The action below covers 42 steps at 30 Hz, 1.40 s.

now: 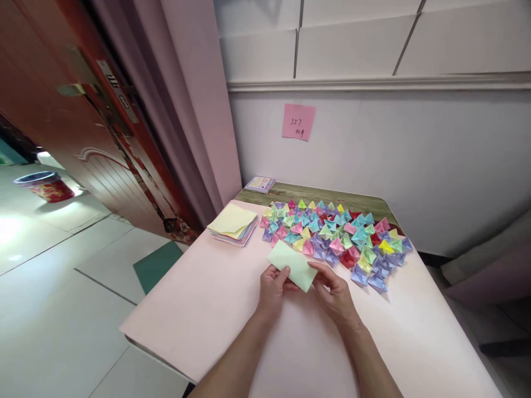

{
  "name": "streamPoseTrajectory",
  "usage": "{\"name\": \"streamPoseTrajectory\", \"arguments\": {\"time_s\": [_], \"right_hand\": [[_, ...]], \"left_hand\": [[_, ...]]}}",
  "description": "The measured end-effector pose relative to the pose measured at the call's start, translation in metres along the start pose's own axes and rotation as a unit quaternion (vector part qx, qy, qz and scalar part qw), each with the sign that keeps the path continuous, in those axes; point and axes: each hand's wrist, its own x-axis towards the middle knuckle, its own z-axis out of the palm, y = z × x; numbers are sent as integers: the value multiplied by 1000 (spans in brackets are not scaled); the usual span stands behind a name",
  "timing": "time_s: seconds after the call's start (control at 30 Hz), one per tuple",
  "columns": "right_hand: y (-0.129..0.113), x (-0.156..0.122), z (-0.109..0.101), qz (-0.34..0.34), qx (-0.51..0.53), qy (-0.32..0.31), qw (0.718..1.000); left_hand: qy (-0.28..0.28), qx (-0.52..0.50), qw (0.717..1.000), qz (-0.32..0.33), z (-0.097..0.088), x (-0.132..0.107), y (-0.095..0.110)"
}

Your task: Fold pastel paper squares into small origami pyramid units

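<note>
A pale green sheet of paper (pixel 295 266), looking folded into a rectangle, is held above the pink tabletop (pixel 199 309). My left hand (pixel 276 284) pinches its lower left side, thumb on top and fingers beneath. At the right end, my right hand (pixel 331 287) grips the paper's edge between thumb and fingers. Just beyond my hands lie many small folded paper boats (pixel 336 246) in pink, blue, green, yellow, red and purple, packed close together. To the left sits a stack of coloured square paper (pixel 234 222) with a yellow sheet uppermost.
A small pile of printed packs (pixel 260 184) lies at the table's back left corner. A pink note (pixel 298 121) is stuck on the wall behind. Left of the table are a green sheet (pixel 157 266) on the floor, a red door (pixel 83 110) and a bin (pixel 47 187).
</note>
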Motion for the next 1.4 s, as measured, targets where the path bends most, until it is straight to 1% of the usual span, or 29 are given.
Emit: {"name": "streamPoseTrajectory", "arguments": {"time_s": [0.13,0.3,0.5,0.7,0.8,0.93,1.0,1.07,1.17,1.23,1.3,1.4], "right_hand": [[2,-1,-1,-19,-36,-8,999],[-1,-2,-1,-5,-52,-11,999],[0,-2,-1,-6,-61,-2,998],[-2,-2,0,0,-28,1,1000],[-5,-2,5,42,4,24,999],[-4,-2,14,107,95,91,986],[-2,-2,17,117,126,113,979],[-2,-1,18,119,132,118,977],[-3,-1,16,125,131,104,978],[-4,-1,15,142,135,80,977],[-5,-1,14,162,141,46,976],[-4,-1,14,178,141,2,974]], "left_hand": [[-22,33,999,1,1,-5,0],[-68,17,998,4,2,-8,1],[-55,-2,998,5,1,-7,-1],[-53,-10,999,6,-2,-7,0],[-58,4,998,3,-2,-9,1],[-61,20,998,0,-2,-10,2],[-67,26,997,1,-2,-10,2],[-74,34,997,5,-1,-10,0],[-69,50,996,14,-1,-9,-2],[-67,59,996,22,0,-9,-4],[-85,72,993,27,0,-10,-5],[-130,105,986,30,0,-11,-5]]}}
